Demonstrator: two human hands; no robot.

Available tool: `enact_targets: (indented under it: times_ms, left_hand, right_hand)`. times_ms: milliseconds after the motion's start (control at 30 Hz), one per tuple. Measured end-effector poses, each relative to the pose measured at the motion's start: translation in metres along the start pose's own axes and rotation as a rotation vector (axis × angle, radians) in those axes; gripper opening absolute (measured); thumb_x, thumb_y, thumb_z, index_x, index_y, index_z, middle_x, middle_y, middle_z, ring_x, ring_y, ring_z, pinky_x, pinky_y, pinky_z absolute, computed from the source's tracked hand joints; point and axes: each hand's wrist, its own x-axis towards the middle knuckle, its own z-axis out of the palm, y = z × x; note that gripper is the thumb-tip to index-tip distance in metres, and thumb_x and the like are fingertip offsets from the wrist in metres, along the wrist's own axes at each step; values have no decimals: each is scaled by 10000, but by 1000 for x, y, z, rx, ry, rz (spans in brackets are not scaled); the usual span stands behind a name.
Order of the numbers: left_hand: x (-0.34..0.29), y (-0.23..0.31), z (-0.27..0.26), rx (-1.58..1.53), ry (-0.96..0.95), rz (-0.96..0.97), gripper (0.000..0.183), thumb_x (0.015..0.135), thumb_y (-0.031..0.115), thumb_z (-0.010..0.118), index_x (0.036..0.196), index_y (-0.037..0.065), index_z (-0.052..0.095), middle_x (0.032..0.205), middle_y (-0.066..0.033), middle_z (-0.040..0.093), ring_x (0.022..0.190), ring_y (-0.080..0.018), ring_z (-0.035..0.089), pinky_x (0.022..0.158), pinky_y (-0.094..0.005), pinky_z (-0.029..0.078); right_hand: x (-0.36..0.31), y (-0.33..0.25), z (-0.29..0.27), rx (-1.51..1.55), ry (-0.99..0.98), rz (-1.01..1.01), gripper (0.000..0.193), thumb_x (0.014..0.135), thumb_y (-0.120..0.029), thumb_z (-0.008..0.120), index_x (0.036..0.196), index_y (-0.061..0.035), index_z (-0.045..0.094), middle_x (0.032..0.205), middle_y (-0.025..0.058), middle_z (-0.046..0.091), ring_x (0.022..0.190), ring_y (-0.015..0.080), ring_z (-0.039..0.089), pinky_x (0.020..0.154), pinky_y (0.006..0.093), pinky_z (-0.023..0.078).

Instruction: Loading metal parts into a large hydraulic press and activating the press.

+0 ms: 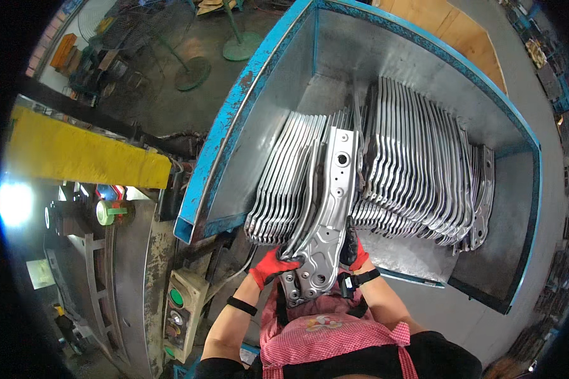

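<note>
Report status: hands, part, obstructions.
Left hand and right hand on metal part, opposite edges. Part's far end over blue bin. Stacked parts close on both sides.

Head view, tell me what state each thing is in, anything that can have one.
Left hand: gloved, closed on the held metal part
Right hand: gloved, gripping its right edge, fingers partly hidden
Held metal part: gripped near its lower end, broad face up
Blue bin: open-topped, partly filled, paint scuffed
Stacked metal parts: packed in rows
Bright light: lit
Green button: cannot tell if pressed
</note>
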Motion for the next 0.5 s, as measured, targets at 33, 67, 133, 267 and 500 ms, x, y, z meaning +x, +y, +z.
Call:
enact_targets:
  times_ms: [33, 67, 133, 267, 500]
  left_hand:
    - [-4, 15, 5, 14, 32, -9, 696, 696, 95, 762, 1269, -24, 385, 1088, -115, 598, 986, -162, 575, 865, -295, 468]
    - [-10, 31, 12, 27, 64, -19, 681, 681, 114, 778, 1246, -18, 421, 1084, -102, 600, 985, -156, 571, 860, -292, 467]
    - [-9, 21, 14, -50, 83, 14, 736, 619, 232, 828, 1207, -22, 466, 1071, -90, 605, 974, -141, 568, 860, -294, 455]
    - [-18, 16, 7, -107, 140, 8, 784, 633, 224, 821, 1250, -41, 416, 1082, -93, 596, 987, -136, 557, 874, -290, 443]
    - [-45, 32, -8, -28, 55, -43, 772, 640, 262, 813, 1262, -10, 446, 1150, -105, 577, 1043, -160, 535, 909, -307, 425]
  right_hand:
    - [0, 0, -2, -37, 27, -48, 632, 862, -564, 437, 1209, -42, 520, 1148, 118, 582, 1018, 277, 560, 920, 407, 437]
    - [0, 1, -5, -74, 55, -95, 637, 860, -567, 435, 1212, -42, 518, 1150, 120, 581, 1016, 279, 561, 924, 412, 434]
    - [-1, 6, 4, -278, 190, -222, 643, 863, -564, 421, 1231, -44, 503, 1187, 125, 560, 1041, 282, 552, 943, 429, 419]
    - [12, 7, -29, -55, -181, -65, 673, 899, -557, 328, 1288, -18, 432, 1245, 130, 519, 1093, 284, 530, 976, 417, 397]
    - [13, 34, -46, -150, -236, -48, 512, 945, -415, 341, 1277, -37, 437, 1196, 91, 550, 1055, 240, 540, 943, 375, 419]
